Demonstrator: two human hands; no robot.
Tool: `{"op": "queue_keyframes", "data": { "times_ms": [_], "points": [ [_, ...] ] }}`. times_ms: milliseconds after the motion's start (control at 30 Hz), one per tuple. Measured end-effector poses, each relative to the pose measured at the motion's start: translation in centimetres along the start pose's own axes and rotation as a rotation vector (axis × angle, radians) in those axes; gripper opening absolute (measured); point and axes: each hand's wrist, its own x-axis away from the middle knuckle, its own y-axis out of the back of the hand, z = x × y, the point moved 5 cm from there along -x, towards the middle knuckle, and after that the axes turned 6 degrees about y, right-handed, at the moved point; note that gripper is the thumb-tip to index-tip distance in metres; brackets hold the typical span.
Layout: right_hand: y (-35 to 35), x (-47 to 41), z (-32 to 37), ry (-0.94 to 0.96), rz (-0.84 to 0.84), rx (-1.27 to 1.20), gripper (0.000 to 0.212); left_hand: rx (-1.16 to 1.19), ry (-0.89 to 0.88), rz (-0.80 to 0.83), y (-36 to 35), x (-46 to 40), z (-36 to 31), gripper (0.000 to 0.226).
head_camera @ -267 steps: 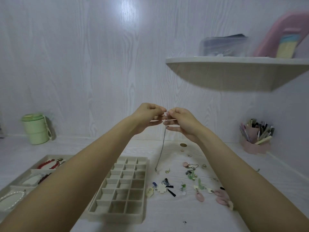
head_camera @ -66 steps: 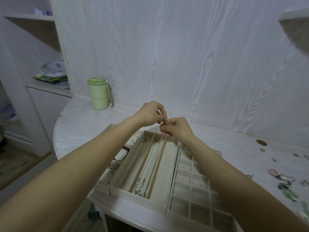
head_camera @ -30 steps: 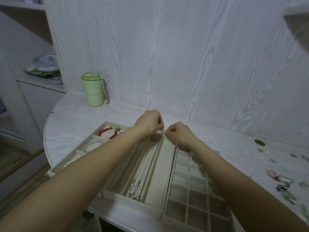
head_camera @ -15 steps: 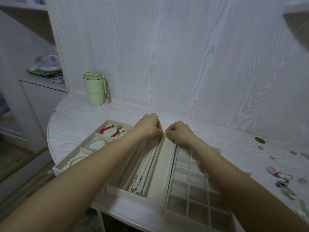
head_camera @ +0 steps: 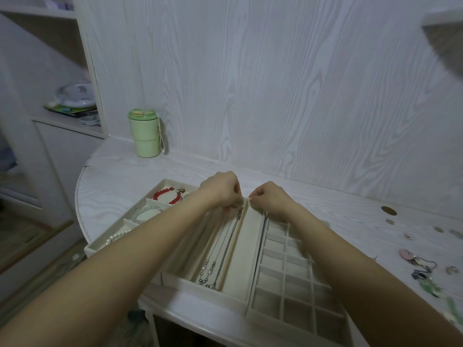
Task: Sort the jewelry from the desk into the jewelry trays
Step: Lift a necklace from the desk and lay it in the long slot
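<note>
- Head view: I see my left hand (head_camera: 221,190) and my right hand (head_camera: 269,199) close together in the middle of the frame, not quite touching.
- Both have curled fingers and sit at the far end of the long tray (head_camera: 223,246). The left one pinches the top end of the thin silver chain (head_camera: 229,242). The right one pinches too, but I cannot tell what it holds.
- That chain lies stretched down the middle slot of the long tray, next to a beaded necklace (head_camera: 209,267).
- To the right, touching the long tray, sits the grid tray (head_camera: 288,276) with many small boxes.
- To the left is the bracelet tray (head_camera: 120,227), with a red bracelet (head_camera: 166,195), a pale bracelet (head_camera: 146,212) and white pearls (head_camera: 117,235).
- Loose jewelry (head_camera: 421,267) lies on the desk (head_camera: 125,176) at the right edge.
- A green cup (head_camera: 145,134) stands at the back left, by the wall.
</note>
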Motion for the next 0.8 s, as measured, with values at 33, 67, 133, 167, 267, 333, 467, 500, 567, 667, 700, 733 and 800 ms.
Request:
{"op": "queue_keyframes", "data": {
  "times_ms": [33,67,133,167,267,333,467,500,567,667,700,733,800],
  "points": [
    [0.0,0.0,0.0,0.000,0.001,0.001,0.028,-0.027,-0.017,-0.033,0.2,0.1,-0.2,0.012],
    [0.0,0.0,0.0,-0.002,0.001,0.002,0.028,-0.063,-0.037,-0.053,0.3,0.3,-0.4,0.016],
    [0.0,0.0,-0.1,-0.001,-0.001,0.005,0.028,-0.150,-0.074,-0.072,0.0,0.4,-0.5,0.018],
    [0.0,0.1,-0.1,0.003,-0.002,0.006,0.027,-0.187,-0.089,-0.070,-0.3,0.3,-0.4,0.017],
    [0.0,0.2,-0.1,0.017,-0.006,0.013,0.026,-0.248,-0.095,-0.040,-1.3,-0.1,-0.2,0.019],
    [-0.1,0.2,-0.1,0.023,-0.001,0.023,0.025,-0.269,-0.088,-0.011,-1.7,-0.3,-0.3,0.019],
    [-0.1,0.2,0.0,0.035,0.020,0.046,0.026,-0.307,-0.095,0.079,-2.2,-0.3,-0.6,0.020],
    [-0.1,0.2,0.0,0.036,0.024,0.051,0.026,-0.308,-0.097,0.085,-2.3,-0.3,-0.6,0.020],
    [-0.1,0.3,0.1,0.042,0.036,0.060,0.025,-0.314,-0.102,0.073,-2.3,-0.3,-0.7,0.019],
    [0.1,0.7,0.1,0.061,0.041,0.054,0.027,-0.312,-0.085,0.035,-2.0,-0.3,-0.9,0.017],
    [0.3,1.0,0.1,0.068,0.037,0.047,0.029,-0.297,-0.073,0.014,-1.6,-0.3,-0.9,0.018],
    [0.5,1.3,0.1,0.076,0.024,0.040,0.030,-0.286,-0.067,-0.009,-1.2,-0.2,-1.0,0.020],
    [1.4,2.2,0.0,0.097,-0.019,0.026,0.031,-0.276,-0.075,-0.056,-0.4,0.2,-1.4,0.026]
  ]
}}
